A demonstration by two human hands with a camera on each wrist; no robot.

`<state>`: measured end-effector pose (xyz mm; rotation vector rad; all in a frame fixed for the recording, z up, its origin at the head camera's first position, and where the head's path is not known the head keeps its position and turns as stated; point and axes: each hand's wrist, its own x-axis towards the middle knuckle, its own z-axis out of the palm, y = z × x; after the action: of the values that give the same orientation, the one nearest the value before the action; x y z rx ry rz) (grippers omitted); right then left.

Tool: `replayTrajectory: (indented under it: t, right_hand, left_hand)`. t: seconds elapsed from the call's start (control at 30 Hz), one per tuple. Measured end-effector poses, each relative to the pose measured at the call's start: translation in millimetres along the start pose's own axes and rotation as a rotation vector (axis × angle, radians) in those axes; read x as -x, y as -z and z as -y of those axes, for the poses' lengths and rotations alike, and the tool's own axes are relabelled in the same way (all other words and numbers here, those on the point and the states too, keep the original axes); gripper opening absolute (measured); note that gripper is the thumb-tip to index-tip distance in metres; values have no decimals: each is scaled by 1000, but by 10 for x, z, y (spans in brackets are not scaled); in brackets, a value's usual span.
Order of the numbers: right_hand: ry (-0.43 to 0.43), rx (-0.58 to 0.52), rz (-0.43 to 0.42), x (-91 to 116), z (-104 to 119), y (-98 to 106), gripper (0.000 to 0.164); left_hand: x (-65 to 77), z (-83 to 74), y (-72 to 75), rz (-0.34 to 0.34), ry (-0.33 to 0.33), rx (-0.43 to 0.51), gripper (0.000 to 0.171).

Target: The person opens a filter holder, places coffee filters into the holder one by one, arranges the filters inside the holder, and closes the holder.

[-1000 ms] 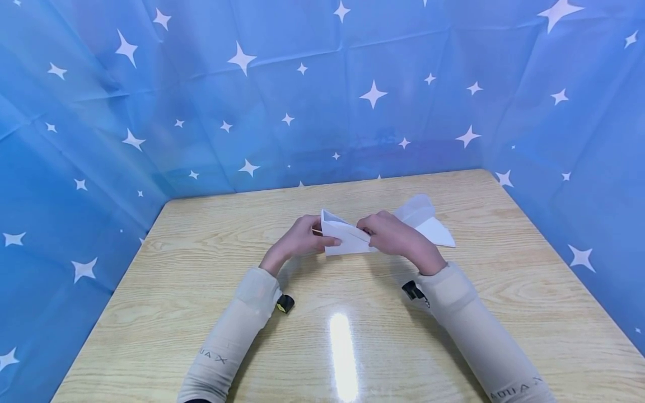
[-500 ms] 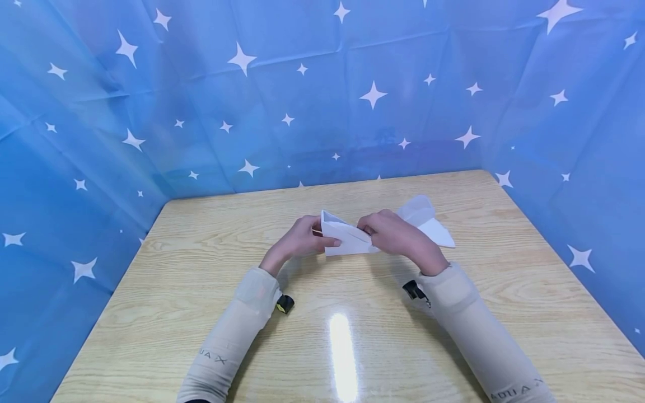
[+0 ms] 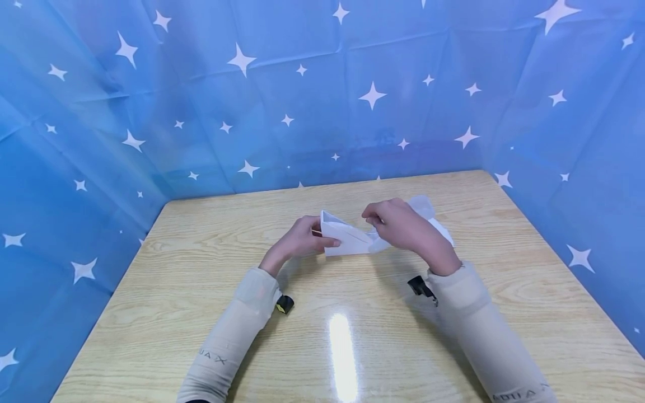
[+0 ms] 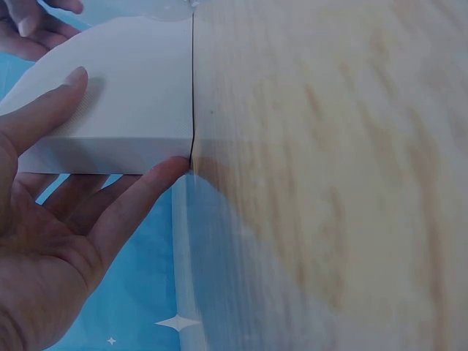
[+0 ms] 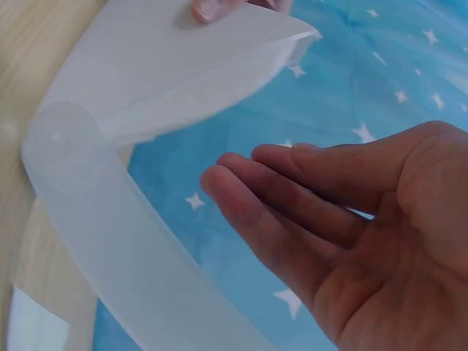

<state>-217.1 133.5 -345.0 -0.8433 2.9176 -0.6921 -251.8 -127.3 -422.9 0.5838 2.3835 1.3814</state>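
Observation:
A white wedge-shaped case (image 3: 347,238) with a curved side stands on the table, its opening facing up. My left hand (image 3: 302,235) grips its left end. In the left wrist view the thumb (image 4: 51,110) lies on the broad face of the case, with the other fingers round its narrow side. From the case's right corner a frosted translucent strip (image 5: 139,234) runs out, overlapping a rounded end there. My right hand (image 5: 351,212) hovers beside the strip and case, fingers loosely bent together and holding nothing.
Behind the right hand, a translucent piece (image 3: 422,206) and a white piece (image 3: 442,230) lie on the wooden table (image 3: 201,313). A blue star-patterned cloth (image 3: 302,89) hangs around the table's far and side edges.
My right hand has let go of the case's right corner and lifted up and slightly right, uncovering the strip there. The left hand and the case have stayed put.

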Motion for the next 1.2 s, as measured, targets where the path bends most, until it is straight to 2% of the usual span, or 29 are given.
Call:
replayTrajectory:
  t: [0.23,0.43,0.77,1.2]
  right_hand:
    - [-18,-46,-105,79,-18,193,23]
    - [-33,-104,-179,162,-120,340,25]
    - [2,-129,-340,211,-223,420,24]
    - [-74,-135,-360,258,-326,454,24]
  left_hand:
    - [10,0,10,4,-3,5,37]
    - [9,-7,14,7,-18,5,36]
    - [9,-10,14,10,-18,-1,36]
    - [14,-4,14,14,-13,13,36]
